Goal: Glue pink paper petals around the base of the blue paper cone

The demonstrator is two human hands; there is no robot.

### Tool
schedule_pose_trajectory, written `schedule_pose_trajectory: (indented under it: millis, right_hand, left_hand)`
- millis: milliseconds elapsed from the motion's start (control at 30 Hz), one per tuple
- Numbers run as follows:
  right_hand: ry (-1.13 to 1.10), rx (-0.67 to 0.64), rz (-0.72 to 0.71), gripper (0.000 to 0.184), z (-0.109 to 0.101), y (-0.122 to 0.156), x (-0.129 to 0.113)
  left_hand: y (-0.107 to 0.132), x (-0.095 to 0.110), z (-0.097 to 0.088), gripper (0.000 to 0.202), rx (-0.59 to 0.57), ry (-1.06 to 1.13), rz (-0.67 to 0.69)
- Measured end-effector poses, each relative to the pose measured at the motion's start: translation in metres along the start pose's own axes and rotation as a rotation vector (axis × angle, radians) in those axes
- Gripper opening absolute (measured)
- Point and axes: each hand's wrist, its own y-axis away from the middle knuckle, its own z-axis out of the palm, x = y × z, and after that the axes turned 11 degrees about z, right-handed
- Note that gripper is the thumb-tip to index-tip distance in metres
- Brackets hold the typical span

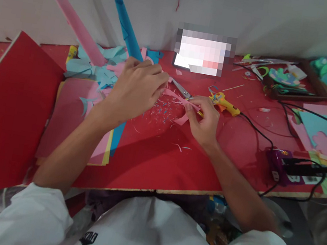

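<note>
A thin pink paper strip (176, 96) stretches between my two hands above the red table. My left hand (138, 87) is closed at the strip's left end, its fingers curled so that the exact grip is partly hidden. Thumb and fingers of my right hand (204, 119) pinch the other end. Just behind the strip lie scissors (182, 88), their handles largely covered by my right hand. A yellow glue gun (227, 105) rests to the right of that hand. Tiny paper clippings (162, 112) are scattered beneath the strip.
Pink and blue paper tubes (77, 20) rise at the back left, near stacked coloured sheets (72, 103). A lit, blurred screen (201, 53) leans by the wall. On the right are a brown tray (306, 96), a purple box (282, 163) and black cables (257, 132).
</note>
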Motion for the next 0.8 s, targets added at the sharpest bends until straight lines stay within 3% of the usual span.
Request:
schedule_pose_trajectory:
  millis: [367,567,800]
  right_hand:
    - [0.04,0.037,0.041,0.025,0.0,-0.002,0.007]
    - [0.03,0.072,0.072,0.026,-0.001,-0.002,0.011]
    - [0.006,0.124,0.015,0.019,-0.004,-0.002,0.004]
  left_hand:
    - [0.003,-0.007,0.009,0.021,0.022,0.054,-0.003]
    - [0.004,-0.015,0.005,0.02,0.016,0.034,-0.039]
    - [0.004,-0.019,0.0,0.017,-0.038,0.074,-0.028]
